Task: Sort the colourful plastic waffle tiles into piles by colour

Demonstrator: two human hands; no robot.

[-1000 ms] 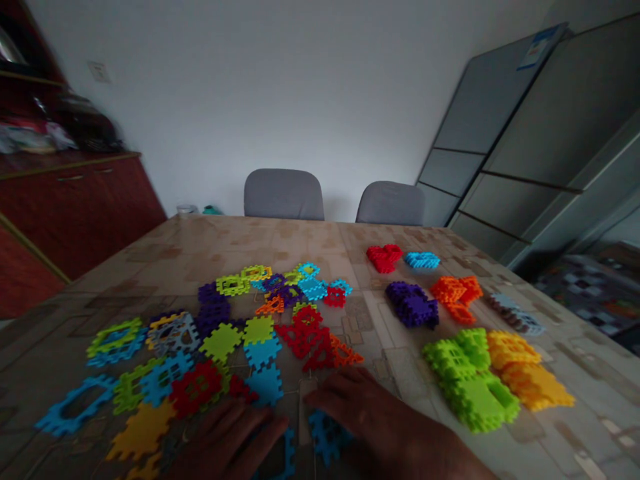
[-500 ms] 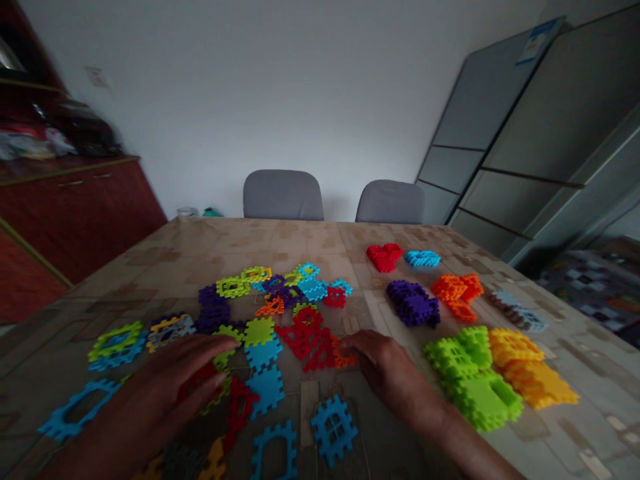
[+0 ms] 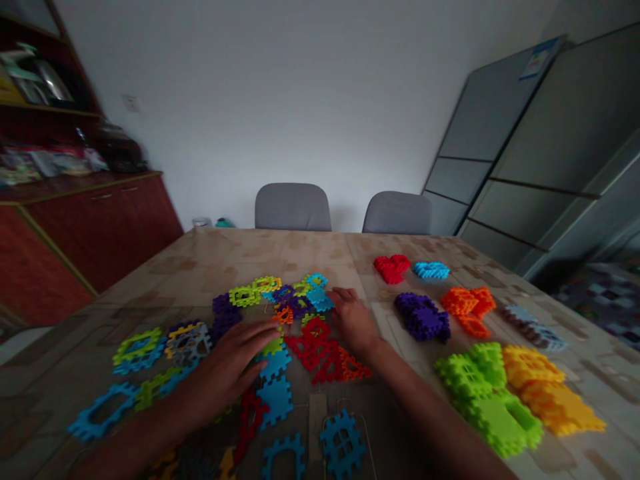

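Observation:
Many flat interlocking plastic tiles in mixed colours lie scattered over the middle and left of the table (image 3: 210,260). My left hand (image 3: 233,363) lies flat with fingers stretched over green and blue tiles (image 3: 274,360). My right hand (image 3: 353,317) reaches further out, fingers down on the far pile beside a light-blue tile (image 3: 320,299) and just past red tiles (image 3: 315,343). Whether it grips a piece is hidden. Two blue window-like tiles (image 3: 342,441) lie near the front edge.
Sorted heaps sit at the right: red (image 3: 393,267), light blue (image 3: 431,269), purple (image 3: 423,317), orange (image 3: 467,307), green (image 3: 483,393), yellow (image 3: 547,390), grey (image 3: 533,327). Two grey chairs (image 3: 293,207) stand behind the table. A red cabinet (image 3: 75,233) is at left, tall grey cupboards (image 3: 540,147) at right.
Both hands have moved away from the front edge toward the far pile; the right hand went furthest. The two blue tiles they covered now lie bare. The view shifted slightly.

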